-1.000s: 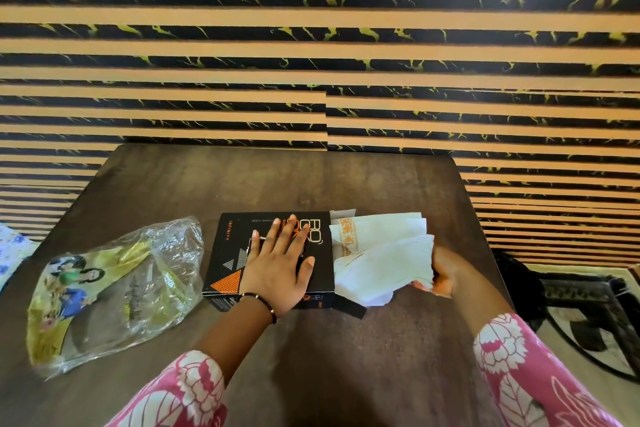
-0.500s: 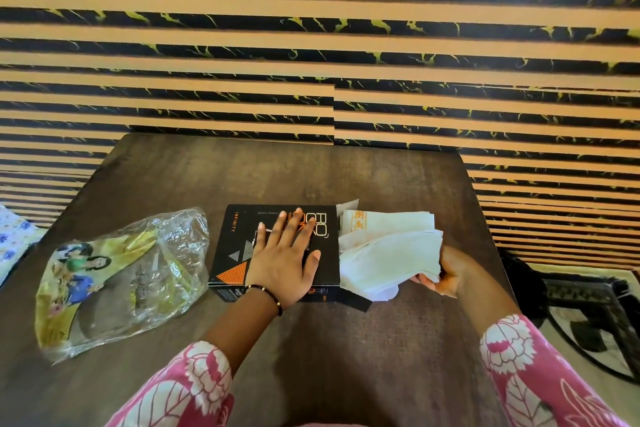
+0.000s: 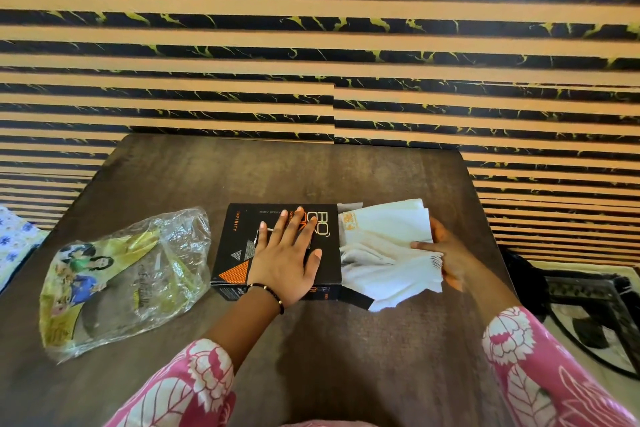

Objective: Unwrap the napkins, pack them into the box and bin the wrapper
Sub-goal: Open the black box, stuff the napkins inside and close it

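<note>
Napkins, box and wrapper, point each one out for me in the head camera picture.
napkins point(image 3: 388, 243), head view, on the middle of the white stack at the box's right end.
box point(image 3: 232, 246), head view, on its black top, left of the hand.
wrapper point(image 3: 138, 274), head view, on the crumpled clear plastic's middle.

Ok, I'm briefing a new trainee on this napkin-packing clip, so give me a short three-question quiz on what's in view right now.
1. True or false: the left hand lies flat on top of the black box.
2. Where is the plastic wrapper? A) in the right hand B) on the table, left of the box C) inside the box
3. Fill in: the right hand grips the white ____ at the box's open right end.

Key: 1 true; 2 B; 3 napkins.
</note>
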Demonstrator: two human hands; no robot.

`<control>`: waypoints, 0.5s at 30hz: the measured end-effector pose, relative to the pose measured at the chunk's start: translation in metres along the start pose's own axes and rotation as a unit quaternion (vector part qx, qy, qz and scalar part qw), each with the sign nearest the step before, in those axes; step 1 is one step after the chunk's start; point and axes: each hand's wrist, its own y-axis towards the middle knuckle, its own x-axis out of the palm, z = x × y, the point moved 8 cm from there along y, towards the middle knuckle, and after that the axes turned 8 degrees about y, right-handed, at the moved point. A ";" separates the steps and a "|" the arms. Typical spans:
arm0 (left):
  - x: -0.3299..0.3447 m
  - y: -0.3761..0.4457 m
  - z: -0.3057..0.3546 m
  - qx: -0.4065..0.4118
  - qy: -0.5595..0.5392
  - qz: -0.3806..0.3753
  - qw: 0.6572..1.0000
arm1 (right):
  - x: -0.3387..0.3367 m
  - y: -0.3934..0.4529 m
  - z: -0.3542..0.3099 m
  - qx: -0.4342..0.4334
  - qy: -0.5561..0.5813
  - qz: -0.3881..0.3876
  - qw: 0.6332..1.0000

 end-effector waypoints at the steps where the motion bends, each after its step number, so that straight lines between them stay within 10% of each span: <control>1: 0.000 0.000 0.000 0.000 0.004 -0.004 1.000 | -0.001 0.002 0.002 0.001 0.005 0.002 1.000; 15: -0.004 0.014 0.073 0.155 0.061 -0.087 0.982 | -0.001 0.009 0.004 0.015 0.085 -0.006 0.996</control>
